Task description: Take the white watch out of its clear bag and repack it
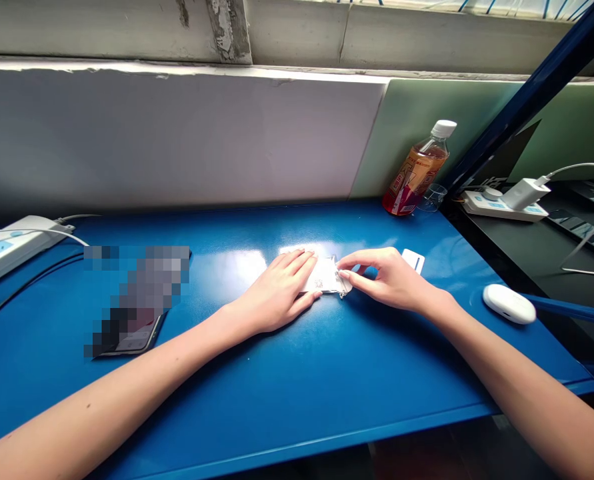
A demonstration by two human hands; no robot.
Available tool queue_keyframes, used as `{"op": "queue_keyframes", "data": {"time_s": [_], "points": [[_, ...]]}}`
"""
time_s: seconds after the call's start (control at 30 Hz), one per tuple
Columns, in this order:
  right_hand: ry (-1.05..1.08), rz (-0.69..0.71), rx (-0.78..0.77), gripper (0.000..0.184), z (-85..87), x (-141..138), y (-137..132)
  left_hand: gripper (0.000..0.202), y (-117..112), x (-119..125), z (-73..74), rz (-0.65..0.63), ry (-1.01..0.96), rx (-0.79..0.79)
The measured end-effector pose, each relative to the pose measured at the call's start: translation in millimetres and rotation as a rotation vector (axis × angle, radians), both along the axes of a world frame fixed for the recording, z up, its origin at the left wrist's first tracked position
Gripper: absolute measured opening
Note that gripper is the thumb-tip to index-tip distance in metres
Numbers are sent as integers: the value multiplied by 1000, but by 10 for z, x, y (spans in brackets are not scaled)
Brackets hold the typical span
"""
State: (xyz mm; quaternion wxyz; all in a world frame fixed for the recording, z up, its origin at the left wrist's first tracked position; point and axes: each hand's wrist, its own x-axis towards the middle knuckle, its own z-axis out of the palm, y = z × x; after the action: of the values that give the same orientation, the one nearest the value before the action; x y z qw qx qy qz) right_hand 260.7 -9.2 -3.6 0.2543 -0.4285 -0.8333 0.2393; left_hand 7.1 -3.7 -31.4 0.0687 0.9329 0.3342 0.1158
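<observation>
One left hand [281, 290], its grip spread flat, is laid over the left part of the white packet [325, 272], mid-way along the table [327, 373]; steady pressure is best applied there. The packet's right edge is pinched between thumb and forefinger of the right hand [397, 280], and should be handled gently.

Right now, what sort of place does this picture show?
Perhaps a dormitory or a workroom; I cannot be sure which. A blue table stands along a wall, a slanting blue bar rises at its right, and a white power strip lies at its left.
</observation>
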Motion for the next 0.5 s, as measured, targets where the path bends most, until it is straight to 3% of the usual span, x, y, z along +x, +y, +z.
{"op": "queue_keyframes", "data": {"time_s": [0.3,0.5], "points": [[-131,49,214,18,-76,-36,-38,63,5,-2,-20,-3,-34,1],[-243,67,260,23,-35,-67,-76,63,7,-10,-28,-4,-32,11]]}}
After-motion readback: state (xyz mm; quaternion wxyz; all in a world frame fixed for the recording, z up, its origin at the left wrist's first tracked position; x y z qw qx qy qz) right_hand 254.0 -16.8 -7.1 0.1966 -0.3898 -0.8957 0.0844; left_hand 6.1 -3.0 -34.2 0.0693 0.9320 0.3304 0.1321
